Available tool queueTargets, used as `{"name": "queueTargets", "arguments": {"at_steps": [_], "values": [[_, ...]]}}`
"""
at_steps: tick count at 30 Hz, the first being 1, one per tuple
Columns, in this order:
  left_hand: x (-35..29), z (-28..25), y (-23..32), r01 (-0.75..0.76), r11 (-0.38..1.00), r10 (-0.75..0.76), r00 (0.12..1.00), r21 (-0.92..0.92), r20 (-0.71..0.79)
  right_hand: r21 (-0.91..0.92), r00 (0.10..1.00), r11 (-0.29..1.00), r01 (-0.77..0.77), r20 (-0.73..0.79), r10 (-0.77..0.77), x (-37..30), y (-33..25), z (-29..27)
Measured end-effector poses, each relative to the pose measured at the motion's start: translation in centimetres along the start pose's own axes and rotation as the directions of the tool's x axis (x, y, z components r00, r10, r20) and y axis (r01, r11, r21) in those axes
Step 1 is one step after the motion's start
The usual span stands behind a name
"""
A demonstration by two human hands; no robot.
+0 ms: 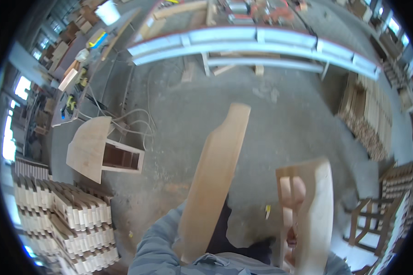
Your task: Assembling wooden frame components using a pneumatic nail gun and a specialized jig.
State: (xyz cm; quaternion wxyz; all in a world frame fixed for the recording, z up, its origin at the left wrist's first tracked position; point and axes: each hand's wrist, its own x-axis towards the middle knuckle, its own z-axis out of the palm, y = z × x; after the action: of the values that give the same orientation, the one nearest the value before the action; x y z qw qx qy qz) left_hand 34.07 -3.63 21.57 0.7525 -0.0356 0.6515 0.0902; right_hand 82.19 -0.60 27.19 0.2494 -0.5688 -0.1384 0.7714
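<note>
A long, shaped wooden panel (214, 172) with a narrowed upper end stands tilted in front of my left side. My left sleeve (158, 243) runs behind its lower part, and the panel hides my left hand, so its fingers do not show. On the right, a second wooden piece (317, 206) with a curved face and narrow bars along its inner side is held up off the floor. The fingers of my right hand (291, 237) are closed on it, showing between the bars and the face. The two pieces are apart.
Stacked wooden parts (78, 220) stand at the lower left, by a half-round wooden cabinet (91, 149). Ahead is a long pale-edged workbench (261, 36). A lumber pile (367, 114) and a wooden frame (369, 224) are on the right. Hoses (140, 121) lie near the left bench.
</note>
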Motion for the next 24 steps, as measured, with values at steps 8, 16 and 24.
{"name": "queueTargets", "arguments": {"at_steps": [8,16,24], "values": [[-4.8,-15.7,3.9,-0.345,0.904,0.397,0.897,0.255,-0.193,-0.45,0.982,0.883,0.137,-0.057,-0.181,1.3,-17.5,11.2],[-2.6,-4.1,14.5,-0.127,0.832,0.398,0.816,-0.541,0.42,-0.713,0.972,0.693,0.111,-0.066,-0.224,7.7,-24.6,18.3],[1.6,2.4,28.3,-0.946,0.088,0.987,0.125,0.311,0.099,-0.87,0.985,0.491,-0.046,-0.121,-0.123,14.0,-28.9,20.7]]}}
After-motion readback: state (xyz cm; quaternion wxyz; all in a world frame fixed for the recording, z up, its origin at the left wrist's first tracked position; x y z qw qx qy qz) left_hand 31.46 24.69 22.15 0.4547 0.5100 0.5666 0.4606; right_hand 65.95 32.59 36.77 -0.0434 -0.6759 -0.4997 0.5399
